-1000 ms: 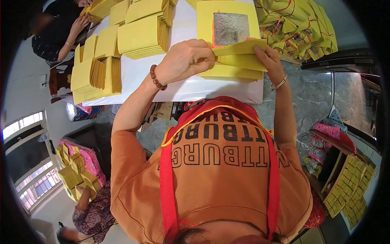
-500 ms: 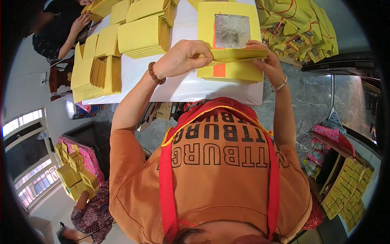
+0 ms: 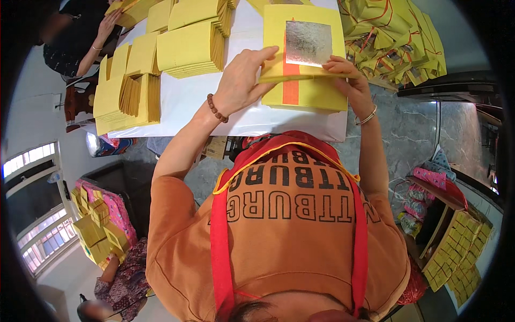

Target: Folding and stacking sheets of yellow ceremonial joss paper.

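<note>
A stack of yellow paper sheets (image 3: pixel 316 99) lies in front of me, with a silver foil square (image 3: pixel 308 42) and an orange strip on its top sheet. The near part of the top sheet (image 3: pixel 300 75) is lifted and bent into a raised crosswise fold. My left hand (image 3: pixel 241 78) is beside the fold's left end, thumb and index finger spread apart. At the other end my right hand (image 3: pixel 351 78) pinches the yellow sheet, fingers above and thumb below. Some of its fingertips lie close to the foil's lower right corner.
Folded yellow paper stacks (image 3: pixel 190 48) cover the left of the white table (image 3: pixel 214 126). Tied yellow bundles with red strings (image 3: pixel 397 37) are heaped at the right. Another person's hand (image 3: pixel 107 27) works at the far left. A second person sits lower left beside yellow bundles (image 3: pixel 99 225).
My left hand has gone from a pinch on the sheet's left end to spread fingers, shifting slightly left. The raised fold has flattened somewhat and come a little nearer; my right hand stays at its end.
</note>
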`<state>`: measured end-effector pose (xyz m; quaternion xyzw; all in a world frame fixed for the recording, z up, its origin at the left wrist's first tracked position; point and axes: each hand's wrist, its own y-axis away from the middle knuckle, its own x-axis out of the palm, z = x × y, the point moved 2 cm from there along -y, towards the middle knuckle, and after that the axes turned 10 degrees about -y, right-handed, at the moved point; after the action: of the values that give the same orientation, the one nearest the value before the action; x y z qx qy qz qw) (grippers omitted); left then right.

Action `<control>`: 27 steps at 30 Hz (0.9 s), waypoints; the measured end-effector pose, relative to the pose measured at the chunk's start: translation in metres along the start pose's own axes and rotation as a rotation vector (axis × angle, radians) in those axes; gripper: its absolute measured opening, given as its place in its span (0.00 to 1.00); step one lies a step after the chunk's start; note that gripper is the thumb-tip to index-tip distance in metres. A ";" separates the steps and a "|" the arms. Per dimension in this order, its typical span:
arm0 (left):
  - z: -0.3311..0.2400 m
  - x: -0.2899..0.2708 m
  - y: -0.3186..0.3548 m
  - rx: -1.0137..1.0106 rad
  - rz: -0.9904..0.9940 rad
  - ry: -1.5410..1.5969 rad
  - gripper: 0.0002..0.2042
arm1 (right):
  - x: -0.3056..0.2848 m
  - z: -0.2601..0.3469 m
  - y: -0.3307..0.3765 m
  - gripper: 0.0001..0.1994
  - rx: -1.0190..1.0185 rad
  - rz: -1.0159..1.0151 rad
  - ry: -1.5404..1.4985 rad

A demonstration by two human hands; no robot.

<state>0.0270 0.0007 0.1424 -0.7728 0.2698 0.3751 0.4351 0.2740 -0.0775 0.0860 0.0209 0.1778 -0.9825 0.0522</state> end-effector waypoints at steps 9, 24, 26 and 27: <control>0.006 0.015 0.006 0.112 0.024 -0.096 0.20 | 0.009 0.017 -0.007 0.10 -0.087 0.025 0.221; 0.013 0.012 -0.009 0.141 0.075 -0.162 0.18 | 0.006 0.012 -0.005 0.13 -0.070 0.012 0.209; 0.013 0.011 -0.008 0.186 0.048 -0.183 0.18 | 0.008 0.022 -0.010 0.13 -0.079 -0.016 0.377; 0.013 0.011 -0.007 0.187 0.042 -0.184 0.18 | 0.009 0.027 -0.012 0.14 -0.081 -0.047 0.539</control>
<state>0.0339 0.0140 0.1323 -0.6853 0.2786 0.4269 0.5201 0.2632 -0.0764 0.1148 0.2754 0.2248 -0.9345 -0.0190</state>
